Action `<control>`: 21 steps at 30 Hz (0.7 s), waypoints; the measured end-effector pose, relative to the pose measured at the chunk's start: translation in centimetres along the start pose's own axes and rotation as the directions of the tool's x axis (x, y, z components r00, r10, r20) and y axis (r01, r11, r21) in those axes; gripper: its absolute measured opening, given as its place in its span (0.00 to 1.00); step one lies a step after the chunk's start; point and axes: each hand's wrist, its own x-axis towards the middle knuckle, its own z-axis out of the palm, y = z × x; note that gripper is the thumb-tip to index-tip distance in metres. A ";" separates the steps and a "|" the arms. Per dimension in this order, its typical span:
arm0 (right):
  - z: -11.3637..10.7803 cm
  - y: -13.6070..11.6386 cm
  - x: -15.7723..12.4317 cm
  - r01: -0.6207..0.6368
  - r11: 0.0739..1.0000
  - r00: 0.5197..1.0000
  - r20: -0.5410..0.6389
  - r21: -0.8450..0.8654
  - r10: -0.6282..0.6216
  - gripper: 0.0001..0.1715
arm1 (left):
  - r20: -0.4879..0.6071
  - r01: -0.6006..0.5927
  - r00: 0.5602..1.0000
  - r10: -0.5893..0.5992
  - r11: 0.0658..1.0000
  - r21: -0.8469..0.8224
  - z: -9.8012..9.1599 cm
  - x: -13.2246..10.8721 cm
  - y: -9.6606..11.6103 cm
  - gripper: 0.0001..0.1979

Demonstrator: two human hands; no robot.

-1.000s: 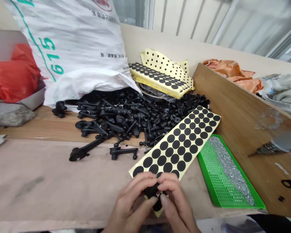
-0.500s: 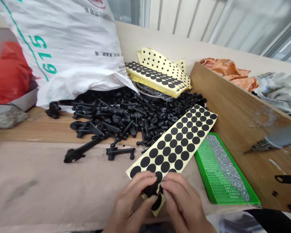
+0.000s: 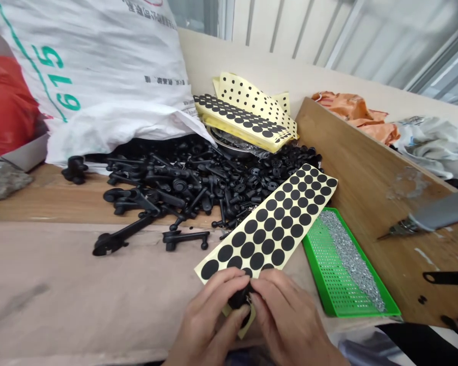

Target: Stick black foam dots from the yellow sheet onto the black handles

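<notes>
Over the near end of a pale yellow sheet of round black stickers (image 3: 267, 223), my two hands meet fingertip to fingertip. My left hand (image 3: 216, 310) pinches a small black plastic part (image 3: 238, 300) between thumb and fingers. Close against that part, my right hand (image 3: 286, 315) has its thumb and fingers pressed together; what lies between them is hidden. Two black lever-shaped parts lie to the left, a long one (image 3: 122, 235) and a short one (image 3: 185, 239).
A heap of black plastic parts (image 3: 175, 178) spreads in front of a white sack (image 3: 114, 66). More sticker sheets (image 3: 248, 112) rest on a bowl behind it. At right are a green basket (image 3: 328, 284) of small metal pieces, a wooden board (image 3: 351, 162) and a grey power screwdriver (image 3: 442, 213).
My fingertips have drawn closer together around the black part, covering more of it. The whole scene has shifted slightly left in view.
</notes>
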 end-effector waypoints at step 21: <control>-0.9 0.4 0.8 -0.316 0.913 0.918 0.326 0.258 0.226 0.09 | 0.031 -0.091 0.995 0.090 0.996 0.002 0.1 0.4 0.2 0.20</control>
